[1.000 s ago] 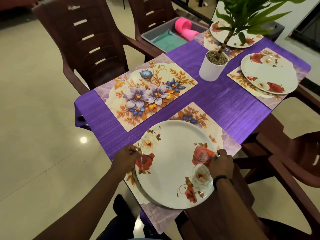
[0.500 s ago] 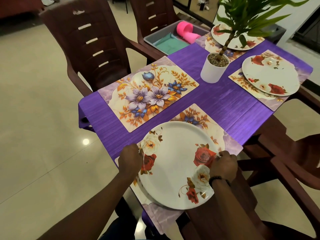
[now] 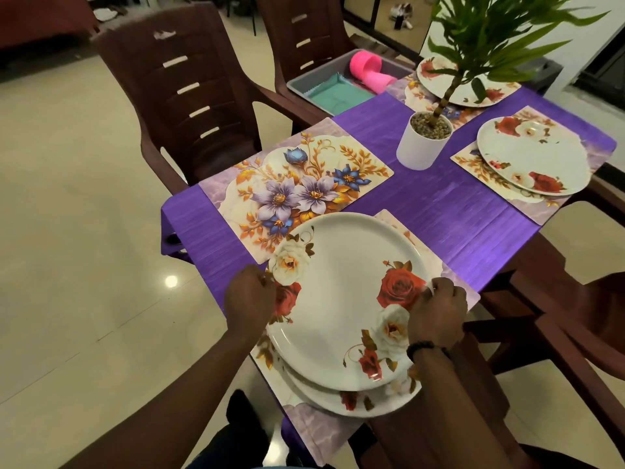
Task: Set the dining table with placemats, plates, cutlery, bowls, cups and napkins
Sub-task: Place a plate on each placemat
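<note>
The top plate (image 3: 341,292) looks glossy and smooth, like melamine. The purple cloth (image 3: 439,211) shows a brushed sheen. The placemat (image 3: 297,187) is smooth printed plastic. The chair (image 3: 182,96) is moulded brown plastic; the floor (image 3: 84,248) is polished tile.

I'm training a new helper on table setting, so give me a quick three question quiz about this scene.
1. True or false: the left hand and right hand both grip the top plate.
2. How many placemats have no plate on them?
3. What lies right under the top plate? A) a bowl B) another plate C) a napkin

Key:
1. True.
2. One, the bare placemat.
3. B, the lower plate.
</note>
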Tool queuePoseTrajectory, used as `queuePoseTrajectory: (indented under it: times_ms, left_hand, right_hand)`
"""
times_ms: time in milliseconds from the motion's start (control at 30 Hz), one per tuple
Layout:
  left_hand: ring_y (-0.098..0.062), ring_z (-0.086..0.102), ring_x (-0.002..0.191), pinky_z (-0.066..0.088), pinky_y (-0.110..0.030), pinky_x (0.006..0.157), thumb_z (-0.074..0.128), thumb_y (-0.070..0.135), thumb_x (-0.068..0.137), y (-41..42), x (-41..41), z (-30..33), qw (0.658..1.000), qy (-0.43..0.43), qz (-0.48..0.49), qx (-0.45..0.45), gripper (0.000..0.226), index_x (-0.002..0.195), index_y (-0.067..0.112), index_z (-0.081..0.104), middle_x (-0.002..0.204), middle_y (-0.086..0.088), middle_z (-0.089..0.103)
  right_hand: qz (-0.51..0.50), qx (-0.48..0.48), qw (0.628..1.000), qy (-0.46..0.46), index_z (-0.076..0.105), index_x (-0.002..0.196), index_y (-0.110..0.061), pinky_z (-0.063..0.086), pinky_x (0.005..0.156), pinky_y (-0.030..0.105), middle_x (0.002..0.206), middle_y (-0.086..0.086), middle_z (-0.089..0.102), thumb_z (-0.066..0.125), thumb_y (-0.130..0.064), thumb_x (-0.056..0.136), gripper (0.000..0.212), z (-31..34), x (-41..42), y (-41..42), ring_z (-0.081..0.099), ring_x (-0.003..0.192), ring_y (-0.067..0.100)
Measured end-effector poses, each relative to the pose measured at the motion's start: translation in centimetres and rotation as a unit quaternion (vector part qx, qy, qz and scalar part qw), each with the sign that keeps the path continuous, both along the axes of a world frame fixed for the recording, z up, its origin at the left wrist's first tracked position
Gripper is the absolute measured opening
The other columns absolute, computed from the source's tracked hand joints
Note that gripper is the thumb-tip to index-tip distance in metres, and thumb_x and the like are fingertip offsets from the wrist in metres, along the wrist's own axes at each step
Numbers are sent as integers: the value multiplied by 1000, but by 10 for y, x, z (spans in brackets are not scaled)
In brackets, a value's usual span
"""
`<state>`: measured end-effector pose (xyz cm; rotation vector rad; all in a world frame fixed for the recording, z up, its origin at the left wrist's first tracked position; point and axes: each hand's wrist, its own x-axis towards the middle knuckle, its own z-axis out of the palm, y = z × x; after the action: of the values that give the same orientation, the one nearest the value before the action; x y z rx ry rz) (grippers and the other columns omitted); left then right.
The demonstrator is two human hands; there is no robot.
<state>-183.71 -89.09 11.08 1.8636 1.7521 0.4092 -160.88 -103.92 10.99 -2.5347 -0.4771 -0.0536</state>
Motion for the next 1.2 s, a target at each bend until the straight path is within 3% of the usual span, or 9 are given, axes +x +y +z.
queuePoseTrajectory:
  times_ms: [200,333,567,733,933,1067,1200]
  left_hand:
    - [-7,56,72,35,-9,55,61,14,95,46,-14,38,990,-127,65,9,20,113,9,69,101,-3,70]
    - [-9,58,78,38,-13,53,64,16,95,96,-25,46,977,-179,113,-13,19,113,11,68,103,-3,69]
    - [-16,66,89,50,-20,63,61,17,96,193,-44,32,983,-173,49,-23,19,112,13,70,100,-3,71]
    - [-18,67,84,60,-38,73,61,15,93,254,-55,34,980,-191,-17,-56,22,112,13,70,99,-4,70]
    - [-14,63,77,50,-23,61,56,8,93,303,-43,35,980,-171,-78,-59,21,106,11,72,87,0,67]
    - [-19,65,76,57,-35,70,57,6,89,327,-17,31,981,-142,-117,-63,19,98,11,73,84,-3,70]
    - [-20,63,77,50,-29,66,58,10,91,349,16,28,980,-109,-155,-65,13,90,11,71,83,-4,69]
  right_hand:
    - [20,41,999,4,63,114,1,44,85,43,113,24,58,52,-1,91,25,16,-14,47,54,105,41]
    - [9,65,998,15,64,116,0,45,91,43,115,22,60,52,0,90,29,19,-32,84,55,108,39]
    - [-25,64,998,15,66,112,2,43,89,39,111,23,61,51,3,87,29,18,-68,157,55,107,39]
    - [-62,46,997,23,68,107,2,46,84,39,107,24,65,51,3,85,28,10,-91,200,58,102,42]
    - [-105,29,994,31,68,105,3,48,84,42,105,27,66,52,1,87,24,8,-99,229,60,100,44]
    - [-138,21,989,39,67,105,3,47,84,41,105,27,65,52,1,88,23,5,-85,243,60,101,43]
    - [-158,30,986,44,66,106,5,45,86,40,106,28,64,53,1,89,22,-2,-62,259,59,102,43]
